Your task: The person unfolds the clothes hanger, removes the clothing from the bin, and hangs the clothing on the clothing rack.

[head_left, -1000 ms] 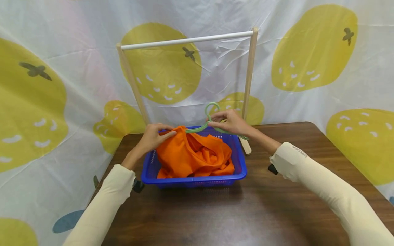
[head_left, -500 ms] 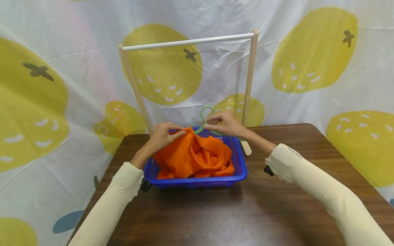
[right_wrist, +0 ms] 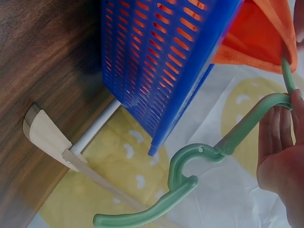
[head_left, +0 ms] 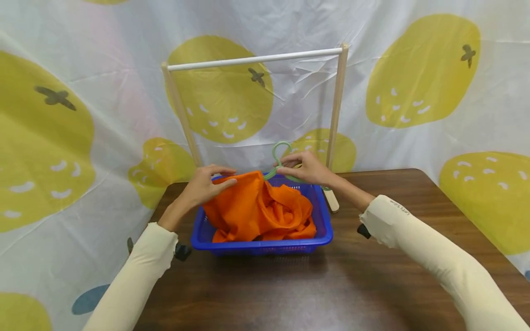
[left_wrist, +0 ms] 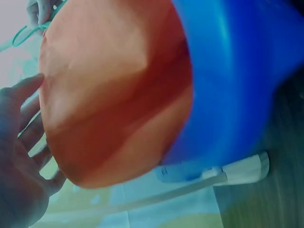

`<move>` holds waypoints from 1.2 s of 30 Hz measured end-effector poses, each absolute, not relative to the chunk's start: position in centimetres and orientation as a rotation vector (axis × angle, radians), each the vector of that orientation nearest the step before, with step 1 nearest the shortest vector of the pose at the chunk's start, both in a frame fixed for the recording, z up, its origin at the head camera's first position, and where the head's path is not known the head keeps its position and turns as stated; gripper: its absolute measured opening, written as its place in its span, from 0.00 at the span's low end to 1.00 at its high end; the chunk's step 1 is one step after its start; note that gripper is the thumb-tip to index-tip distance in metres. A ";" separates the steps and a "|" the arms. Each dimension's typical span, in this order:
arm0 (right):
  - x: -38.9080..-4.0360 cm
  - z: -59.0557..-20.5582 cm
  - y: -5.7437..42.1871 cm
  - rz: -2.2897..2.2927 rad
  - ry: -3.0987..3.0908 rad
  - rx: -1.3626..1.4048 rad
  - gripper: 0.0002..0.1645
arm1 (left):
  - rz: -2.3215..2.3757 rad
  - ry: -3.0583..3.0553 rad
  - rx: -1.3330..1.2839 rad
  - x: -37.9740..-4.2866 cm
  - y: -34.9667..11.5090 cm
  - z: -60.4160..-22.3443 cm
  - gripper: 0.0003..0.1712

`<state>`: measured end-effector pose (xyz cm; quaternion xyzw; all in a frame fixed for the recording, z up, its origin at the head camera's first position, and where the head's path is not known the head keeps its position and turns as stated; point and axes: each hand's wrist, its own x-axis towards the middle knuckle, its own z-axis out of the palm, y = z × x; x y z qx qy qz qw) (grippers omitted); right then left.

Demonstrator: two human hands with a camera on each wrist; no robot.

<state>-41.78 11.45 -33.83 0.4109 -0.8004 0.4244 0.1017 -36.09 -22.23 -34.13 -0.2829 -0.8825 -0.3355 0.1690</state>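
An orange garment (head_left: 240,207) lies bunched in a blue plastic basket (head_left: 265,248), its upper left part raised over one arm of a green clothes hanger (head_left: 271,174). My right hand (head_left: 308,168) pinches the hanger just below its hook. The other hanger arm sticks out bare in the right wrist view, ending in a curved notch. My left hand (head_left: 204,184) is at the garment's left top edge, thumb and fingers apart. In the left wrist view its fingertips are right at the cloth's edge. The covered hanger arm is hidden by the cloth.
Behind the basket stands a rack with wooden posts (head_left: 337,105) and a white top bar (head_left: 256,59). One of its wooden feet (head_left: 331,200) shows to the basket's right. A curtain (head_left: 290,105) with yellow fruit prints hangs behind the brown wooden table (head_left: 372,276).
More of the hanger's left arm has gone under the garment. My left hand moved right with the cloth, then opened and drew back left. My right hand shifted slightly left with the hanger.
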 end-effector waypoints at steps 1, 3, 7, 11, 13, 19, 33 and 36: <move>-41.8 -33.8 11.5 1.245 -2.359 1.213 0.11 | -0.937 -2.509 -0.800 -36.1 -22.5 -34.1 0.14; -41.8 -33.7 11.5 1.226 -2.352 1.218 0.11 | -0.909 -2.496 -0.809 -36.0 -22.9 -34.1 0.12; -41.7 -33.4 11.3 1.210 -2.338 1.243 0.11 | -0.855 -2.447 -0.848 -35.8 -23.0 -34.2 0.08; -41.6 -33.4 11.0 1.206 -2.352 1.236 0.12 | -0.810 -2.409 -0.897 -35.8 -22.2 -34.0 0.08; -41.5 -33.4 10.7 1.206 -2.360 1.233 0.12 | -0.796 -2.404 -0.920 -35.9 -21.7 -33.8 0.08; -41.3 -33.2 9.9 1.222 -2.353 1.249 0.13 | -0.791 -2.398 -0.963 -36.1 -19.8 -33.3 0.07; -41.0 -33.0 9.2 1.234 -2.352 1.229 0.16 | -0.816 -2.457 -0.958 -36.4 -17.1 -32.3 0.10; -41.1 -33.1 9.2 1.242 -2.354 1.221 0.15 | -0.908 -2.468 -0.929 -36.4 -16.9 -32.2 0.10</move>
